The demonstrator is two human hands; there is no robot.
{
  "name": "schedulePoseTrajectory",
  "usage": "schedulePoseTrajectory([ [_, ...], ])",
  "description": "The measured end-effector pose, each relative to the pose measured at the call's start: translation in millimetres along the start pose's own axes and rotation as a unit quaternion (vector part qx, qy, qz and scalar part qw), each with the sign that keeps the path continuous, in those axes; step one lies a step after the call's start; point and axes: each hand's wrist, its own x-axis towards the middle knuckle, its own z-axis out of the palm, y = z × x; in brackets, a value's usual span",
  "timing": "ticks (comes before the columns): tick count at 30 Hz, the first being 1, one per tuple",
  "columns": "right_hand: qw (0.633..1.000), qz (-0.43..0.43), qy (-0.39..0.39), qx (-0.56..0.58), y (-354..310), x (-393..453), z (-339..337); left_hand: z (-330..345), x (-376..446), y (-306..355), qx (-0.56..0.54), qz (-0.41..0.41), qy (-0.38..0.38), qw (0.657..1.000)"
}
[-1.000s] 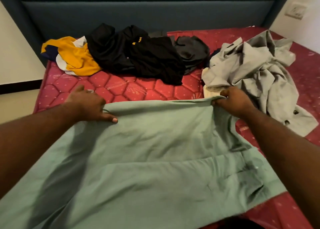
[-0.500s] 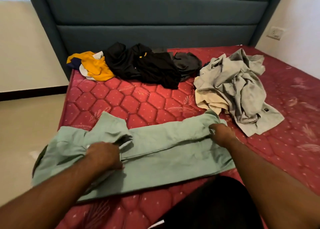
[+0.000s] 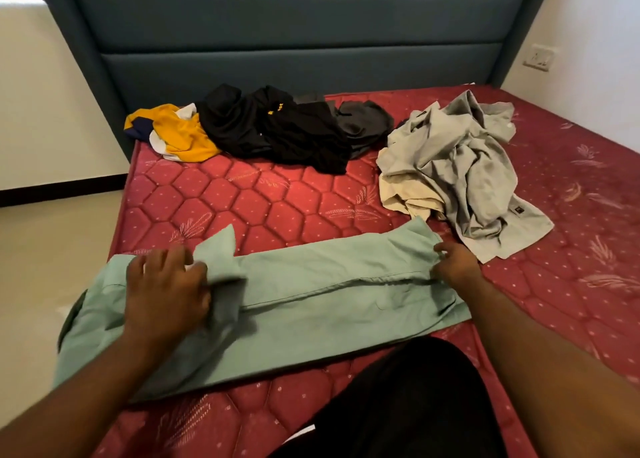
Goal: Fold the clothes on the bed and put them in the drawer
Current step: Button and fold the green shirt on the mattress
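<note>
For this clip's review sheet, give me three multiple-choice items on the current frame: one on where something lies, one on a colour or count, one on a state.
1. Where does the yellow garment lie on the red mattress?
A. by the headboard at the left end of the row of clothes
B. under the grey heap
C. on the floor

2. What colour is the garment being folded?
A. black
B. pale green
C. white

3. What is the right hand doing?
A. hanging idle off the bed
B. pinching the green garment's right end
C. lifting the black clothes

Answers: 1 A, it sits left of the black clothes near the headboard. 2 B, the cloth under the left hand is pale green. 3 B, its fingers close on the cloth's edge.
</note>
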Motion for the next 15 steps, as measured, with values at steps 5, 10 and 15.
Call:
schedulePoseTrajectory([
  [5, 0.986, 0.072, 0.054, 0.142, -15.8, -8.6, 8.8, -43.6, -48.7, 49.5, 0.045, 0.045, -0.471, 0.88],
  [10, 0.972, 0.148, 0.034, 0.181, -19.9, 6.4, 13.3, -32.4, 2.5, 85.1, -0.013, 0.071, -0.35, 0.934],
  [15, 0.966, 0.154, 0.019, 0.205, -33.4, 13.9, -1.6, 10.7, 57.1, 137.0, -0.123, 0.141, -0.346, 0.919],
])
